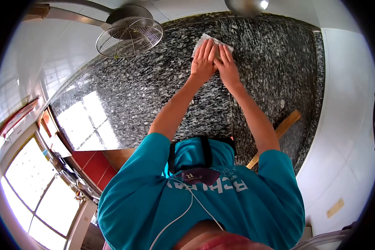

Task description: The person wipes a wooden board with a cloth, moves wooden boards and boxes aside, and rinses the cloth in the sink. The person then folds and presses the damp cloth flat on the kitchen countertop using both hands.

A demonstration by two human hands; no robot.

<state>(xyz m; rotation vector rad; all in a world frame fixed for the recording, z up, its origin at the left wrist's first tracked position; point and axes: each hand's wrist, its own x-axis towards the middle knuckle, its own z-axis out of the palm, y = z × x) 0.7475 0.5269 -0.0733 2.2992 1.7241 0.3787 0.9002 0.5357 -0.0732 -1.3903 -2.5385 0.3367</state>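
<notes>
Both hands lie close together on a pale, crumpled cloth (201, 41) on the speckled black-and-white granite countertop (154, 91), near its far edge. My left hand (203, 61) presses on the cloth's left part with its fingers stretched forward. Beside it, my right hand (227, 66) rests on the cloth's right part, fingers also extended. The two hands touch near the thumbs. The palms' undersides are hidden.
A wire strainer (131, 36) hangs at the upper left. A rounded metal vessel (246, 6) shows at the top edge. A wooden stick (288, 123) lies under my right forearm. White walls border the counter; a window (33, 175) is at lower left.
</notes>
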